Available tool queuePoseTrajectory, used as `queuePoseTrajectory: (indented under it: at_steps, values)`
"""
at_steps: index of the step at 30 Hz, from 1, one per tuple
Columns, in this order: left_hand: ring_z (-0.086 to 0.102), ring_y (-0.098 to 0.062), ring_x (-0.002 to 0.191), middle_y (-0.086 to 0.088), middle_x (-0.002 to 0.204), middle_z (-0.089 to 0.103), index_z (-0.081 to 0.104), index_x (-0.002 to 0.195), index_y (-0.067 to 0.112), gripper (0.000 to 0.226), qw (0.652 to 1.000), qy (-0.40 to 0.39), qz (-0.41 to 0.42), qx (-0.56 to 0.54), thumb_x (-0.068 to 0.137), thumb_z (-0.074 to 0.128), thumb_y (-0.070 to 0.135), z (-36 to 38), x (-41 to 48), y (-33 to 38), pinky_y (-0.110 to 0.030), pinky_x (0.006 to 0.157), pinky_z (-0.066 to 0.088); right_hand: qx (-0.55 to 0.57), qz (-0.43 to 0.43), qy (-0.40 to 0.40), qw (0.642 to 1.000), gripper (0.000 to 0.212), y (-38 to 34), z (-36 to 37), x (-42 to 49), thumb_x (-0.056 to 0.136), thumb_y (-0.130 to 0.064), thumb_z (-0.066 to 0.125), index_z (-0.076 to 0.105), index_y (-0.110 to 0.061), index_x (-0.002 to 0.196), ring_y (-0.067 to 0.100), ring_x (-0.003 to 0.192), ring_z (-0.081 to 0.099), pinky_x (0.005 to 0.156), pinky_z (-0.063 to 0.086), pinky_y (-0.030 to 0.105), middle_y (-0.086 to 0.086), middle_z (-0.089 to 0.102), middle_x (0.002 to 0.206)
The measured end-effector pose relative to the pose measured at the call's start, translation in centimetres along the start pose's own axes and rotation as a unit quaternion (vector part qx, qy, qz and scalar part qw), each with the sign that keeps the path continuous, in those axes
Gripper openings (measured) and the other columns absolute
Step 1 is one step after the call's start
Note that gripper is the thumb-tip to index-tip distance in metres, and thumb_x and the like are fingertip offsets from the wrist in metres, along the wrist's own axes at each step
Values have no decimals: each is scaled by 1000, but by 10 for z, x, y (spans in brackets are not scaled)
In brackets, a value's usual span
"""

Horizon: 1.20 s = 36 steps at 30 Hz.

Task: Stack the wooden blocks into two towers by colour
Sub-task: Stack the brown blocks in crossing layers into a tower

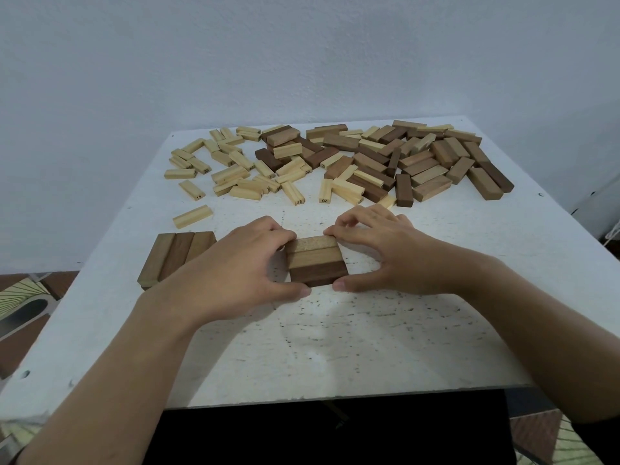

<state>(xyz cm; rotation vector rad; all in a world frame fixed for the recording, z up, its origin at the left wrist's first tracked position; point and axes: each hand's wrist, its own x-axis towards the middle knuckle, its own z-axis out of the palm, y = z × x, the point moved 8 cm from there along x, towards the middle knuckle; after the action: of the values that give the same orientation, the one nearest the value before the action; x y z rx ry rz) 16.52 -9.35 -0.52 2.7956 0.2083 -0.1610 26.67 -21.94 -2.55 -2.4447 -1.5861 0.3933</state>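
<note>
Three brown blocks (316, 260) lie side by side as one flat layer in the middle of the white table (335, 347). My left hand (235, 273) grips the layer's left end, thumb at the near edge. My right hand (385, 256) grips the right end the same way. A second flat layer of three brown blocks (174, 258) lies to the left, partly hidden by my left wrist. One pale block (193, 216) lies alone behind it.
Several loose pale blocks (235, 169) are scattered at the back left of the table. A heap of mostly brown blocks (419, 159) with pale ones mixed in fills the back right. A light wall stands right behind the table.
</note>
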Motion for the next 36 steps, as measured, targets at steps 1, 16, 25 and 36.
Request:
queuePoseTrajectory:
  at_steps: [1,16,25,36]
  values:
    - [44,0,109,18,128,44,45,146,30,72,1000,0,0,-3,85,68,62,0,0,0,-6,76,34,0,0,1,1000,83,0,0,0,84,-72,55,30,-37,155,7,136,19,113,27,42,-15,30,147]
    - [47,1,105,19,122,39,46,139,30,64,999,-30,8,-12,87,65,62,2,1,1,-17,80,42,-23,-14,-13,1000,79,-4,-1,2,86,-71,54,33,-32,153,9,134,20,114,28,42,-12,31,144]
    - [46,-1,106,22,115,35,44,127,34,60,999,4,40,10,80,57,69,-12,-6,8,-24,83,46,87,-37,32,995,70,-9,-8,-7,89,-56,65,39,-28,147,3,128,29,109,29,26,-14,39,139]
    - [35,10,118,33,116,37,41,125,51,68,992,79,89,37,66,47,85,-78,-30,-26,-10,95,26,73,-58,121,988,74,-65,-55,10,87,-57,68,41,-27,149,0,127,28,105,23,18,-15,41,135]
